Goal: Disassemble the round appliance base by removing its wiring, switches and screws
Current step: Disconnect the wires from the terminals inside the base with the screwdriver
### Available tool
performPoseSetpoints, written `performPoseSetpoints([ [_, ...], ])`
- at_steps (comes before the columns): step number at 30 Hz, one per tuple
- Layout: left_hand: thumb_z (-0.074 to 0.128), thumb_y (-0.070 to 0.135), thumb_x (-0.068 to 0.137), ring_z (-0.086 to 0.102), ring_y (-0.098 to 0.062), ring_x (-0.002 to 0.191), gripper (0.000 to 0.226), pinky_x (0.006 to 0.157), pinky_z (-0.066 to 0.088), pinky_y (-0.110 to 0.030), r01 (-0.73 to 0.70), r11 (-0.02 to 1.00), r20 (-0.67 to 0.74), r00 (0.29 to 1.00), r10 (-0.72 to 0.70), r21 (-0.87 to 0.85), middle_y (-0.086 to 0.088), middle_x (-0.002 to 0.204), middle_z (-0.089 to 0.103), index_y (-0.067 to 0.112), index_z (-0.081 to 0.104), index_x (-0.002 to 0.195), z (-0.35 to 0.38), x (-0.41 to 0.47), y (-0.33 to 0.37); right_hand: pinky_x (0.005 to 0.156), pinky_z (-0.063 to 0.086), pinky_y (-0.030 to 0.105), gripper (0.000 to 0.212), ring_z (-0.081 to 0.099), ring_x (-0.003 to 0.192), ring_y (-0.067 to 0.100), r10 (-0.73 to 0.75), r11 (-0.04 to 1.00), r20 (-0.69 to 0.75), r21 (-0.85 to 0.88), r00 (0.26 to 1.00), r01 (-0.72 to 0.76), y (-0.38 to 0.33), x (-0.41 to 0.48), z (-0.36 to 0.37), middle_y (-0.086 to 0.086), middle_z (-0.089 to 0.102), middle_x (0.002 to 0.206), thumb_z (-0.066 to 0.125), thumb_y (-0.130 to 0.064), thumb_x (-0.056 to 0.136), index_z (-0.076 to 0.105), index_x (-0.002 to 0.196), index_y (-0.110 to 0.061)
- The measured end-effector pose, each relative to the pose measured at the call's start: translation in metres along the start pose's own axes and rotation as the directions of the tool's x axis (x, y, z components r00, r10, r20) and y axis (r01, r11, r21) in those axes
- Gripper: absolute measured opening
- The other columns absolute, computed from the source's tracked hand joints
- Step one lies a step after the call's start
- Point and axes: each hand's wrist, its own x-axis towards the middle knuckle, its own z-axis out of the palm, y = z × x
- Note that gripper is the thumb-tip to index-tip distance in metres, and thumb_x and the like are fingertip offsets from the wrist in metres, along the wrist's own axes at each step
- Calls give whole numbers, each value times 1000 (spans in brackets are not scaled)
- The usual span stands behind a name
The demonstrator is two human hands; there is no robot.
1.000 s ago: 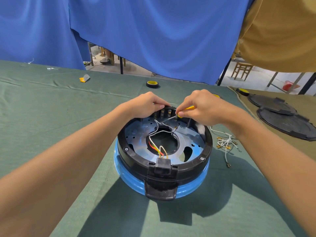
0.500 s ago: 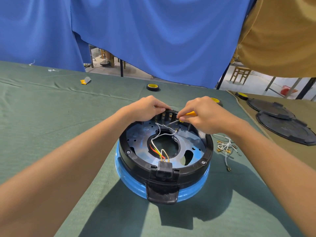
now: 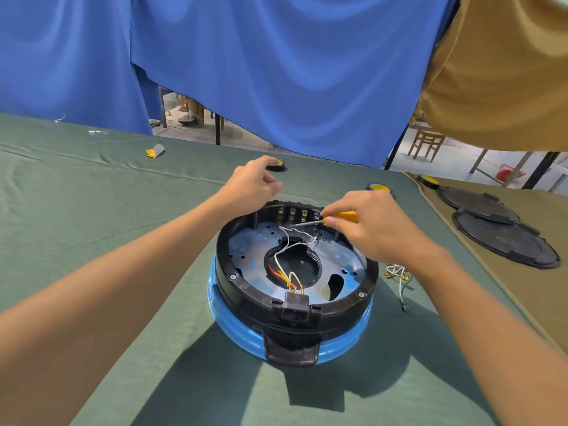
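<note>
Finds round appliance base [image 3: 246,290] upturned at centre of green table cloth [image 3: 92,210], blue band lowermost, black rim and metal plate uppermost

Notes right hand [image 3: 373,230] pinching yellow-handled screwdriver [image 3: 347,216] between thumb and curled fingers, shaft lying nearly flat, tip among the white wires [image 3: 295,241] just below the row of brass terminals [image 3: 292,214] on the far inner wall. Cannot tell whether the tip bears on a terminal or only on a wire

Notes left hand [image 3: 250,186] raised clear of the far rim, fingers loosely curled, nothing seen in it, though blurred

Judges step in hand as freeing the white wires from the terminals. Recommends:
- Bring left hand down onto the rim to steady the base before any prying
- Seat the tip against the metal connector, not the insulation, and lever in small amounts
- Keep fingers out of the line of the tip in case of a slip
- Leave red and yellow leads [image 3: 281,276] at the near socket block [image 3: 296,309] and the rim screws [image 3: 232,276] for later
- Lay freed leads with the loose wire bundle [image 3: 396,273] on the cloth just right of the base
</note>
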Motion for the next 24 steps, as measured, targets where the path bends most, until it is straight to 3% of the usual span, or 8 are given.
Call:
performPoseSetpoints([
  [3,56,29,98,58,-19,110,39,93,39,-30,23,992,150,988,-42,125,2,109,68,16,52,135,-6,-3,0,86,48,42,21,60,96,24,55,998,-69,32,996,-53,-1,-3,14,5,70,103,61,-24,93,74,109,-19],
  [6,55,26,99,58,-18,111,34,98,42,-32,15,995,182,983,-32,96,-3,120,67,14,58,130,0,-8,-2,83,49,39,21,60,93,24,93,994,-152,64,984,-84,-3,-4,27,5,70,99,60,-23,93,74,108,-19],
  [10,56,23,98,63,-22,105,26,99,48,-40,14,996,201,979,-32,92,-5,115,69,16,68,121,4,-9,-8,75,51,36,19,60,84,21,102,993,-245,78,964,-85,-6,-3,35,6,71,94,61,-21,92,76,103,-16],
  [16,57,25,98,62,-17,103,24,87,45,-29,59,998,208,977,-53,-21,-4,111,69,18,69,118,4,-9,-12,74,49,36,17,58,81,21,86,994,-199,85,976,-70,-4,1,34,6,70,89,62,-19,91,78,97,-17],
  [24,58,28,97,61,-15,99,25,84,42,-27,56,998,207,977,-49,-32,-1,107,67,19,69,118,4,-10,-13,81,49,41,19,59,89,22,96,993,-126,86,987,-85,-3,10,34,6,70,96,61,-21,93,76,103,-17],
])
